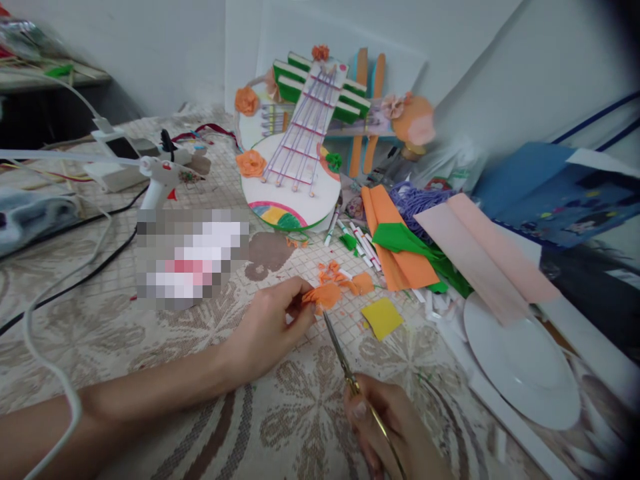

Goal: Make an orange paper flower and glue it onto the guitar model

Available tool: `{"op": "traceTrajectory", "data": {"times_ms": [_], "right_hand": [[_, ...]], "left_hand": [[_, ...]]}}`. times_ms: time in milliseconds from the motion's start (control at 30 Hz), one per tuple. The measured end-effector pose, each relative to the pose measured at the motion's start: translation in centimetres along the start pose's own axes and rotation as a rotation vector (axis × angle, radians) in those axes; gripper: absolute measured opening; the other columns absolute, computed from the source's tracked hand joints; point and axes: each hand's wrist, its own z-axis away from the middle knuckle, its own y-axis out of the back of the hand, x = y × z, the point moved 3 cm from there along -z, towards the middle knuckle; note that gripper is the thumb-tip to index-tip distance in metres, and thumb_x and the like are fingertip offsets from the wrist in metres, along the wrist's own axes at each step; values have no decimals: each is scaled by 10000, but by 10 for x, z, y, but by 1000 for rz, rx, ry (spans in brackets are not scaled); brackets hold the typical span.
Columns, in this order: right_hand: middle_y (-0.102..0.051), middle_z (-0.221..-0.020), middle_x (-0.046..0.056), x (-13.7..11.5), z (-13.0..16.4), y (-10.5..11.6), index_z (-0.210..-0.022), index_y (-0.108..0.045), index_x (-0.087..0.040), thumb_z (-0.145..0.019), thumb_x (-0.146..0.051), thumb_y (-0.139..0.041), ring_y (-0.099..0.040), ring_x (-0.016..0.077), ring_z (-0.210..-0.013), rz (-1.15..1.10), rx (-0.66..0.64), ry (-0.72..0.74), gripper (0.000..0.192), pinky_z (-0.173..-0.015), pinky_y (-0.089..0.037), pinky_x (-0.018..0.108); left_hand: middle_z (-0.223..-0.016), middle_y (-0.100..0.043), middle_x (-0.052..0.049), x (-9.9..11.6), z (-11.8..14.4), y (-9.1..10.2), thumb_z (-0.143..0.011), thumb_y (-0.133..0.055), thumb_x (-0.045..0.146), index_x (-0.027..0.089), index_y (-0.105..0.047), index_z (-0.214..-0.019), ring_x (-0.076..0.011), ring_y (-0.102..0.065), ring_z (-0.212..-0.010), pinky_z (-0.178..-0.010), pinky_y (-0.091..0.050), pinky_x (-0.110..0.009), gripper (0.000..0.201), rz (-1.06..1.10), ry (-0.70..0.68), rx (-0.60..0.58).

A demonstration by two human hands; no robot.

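Observation:
My left hand (273, 320) pinches a small piece of orange crepe paper (324, 295) between thumb and fingers, low over the table. In my right hand (387, 423) is a pair of gold-handled scissors (345, 363), their tips pointing up toward the orange paper. The blades look closed or nearly so, with the tips just below the paper's edge. Behind the paper lie orange paper scraps (363, 283). A yellow square (383, 318) rests on the cloth to their right.
A decorated cardboard guitar (300, 153) leans at the back. Folded orange crepe paper (395, 240), markers (365, 247), purple yarn (417, 210) and a white plate (520, 367) lie to the right. A glue gun (160, 177) and a white cable (47, 373) are on the left.

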Motion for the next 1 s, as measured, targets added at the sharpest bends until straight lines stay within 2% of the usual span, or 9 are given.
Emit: {"op": "traceTrajectory", "data": {"times_ms": [333, 467, 1000], "right_hand": [[-302, -384, -89, 7, -3, -1, -635, -427, -191, -738, -742, -377, -255, 51, -317, -35, -13, 18, 562, -320, -169, 177], [-308, -384, -88, 9, -4, -1, -629, -418, -193, -735, -739, -386, -264, 52, -319, -36, -28, 13, 557, -318, -203, 171], [-295, -397, -89, 1, 0, -1, -612, -404, -196, -733, -739, -392, -254, 52, -345, -26, 8, -25, 556, -341, -199, 174]], "left_hand": [[-670, -548, 10, 3, 0, 1, -835, -431, 222, 163, -520, -786, -100, -490, -593, -559, -409, -215, 118, -12, -16, 9], [-668, -553, 12, 4, 0, 1, -830, -439, 210, 162, -523, -774, -96, -494, -591, -551, -403, -207, 112, 0, -24, 18], [-665, -552, 14, 3, 0, 0, -828, -440, 206, 166, -526, -785, -96, -492, -591, -545, -401, -203, 104, -4, -31, 29]]}}
